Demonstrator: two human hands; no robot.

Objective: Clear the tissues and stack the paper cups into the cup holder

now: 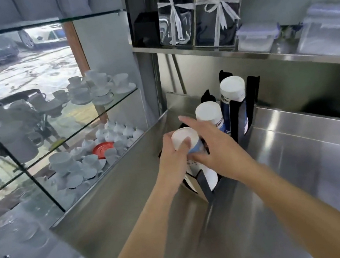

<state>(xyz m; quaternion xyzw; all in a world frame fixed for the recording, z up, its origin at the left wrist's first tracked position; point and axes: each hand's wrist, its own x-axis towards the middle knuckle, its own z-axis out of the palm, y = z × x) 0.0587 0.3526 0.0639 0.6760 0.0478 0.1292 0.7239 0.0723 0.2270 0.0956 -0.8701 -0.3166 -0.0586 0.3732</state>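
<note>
1. Two bare forearms reach forward over the brushed stainless-steel counter (308, 172), which runs along a steel back wall.
2. The left hand (173, 162) is curled around an upside-down white paper cup with a blue band (186, 140), thumb pressed on its side, at the top of the nearest stack.
3. The right hand (216, 152) rests against the same stack just below the cup, fingers partly spread and index finger stretched out; whether it actually grips anything I cannot tell.
4. That stack stands in the front slot of a black upright cup holder (239, 121) set at the counter's back left corner.
5. Behind it, a second inverted white cup stack (208, 115) and then a taller third stack (232, 90) fill the further slots.
6. On the steel shelf above stand two clear ribbon-tied gift boxes (200, 12).
</note>
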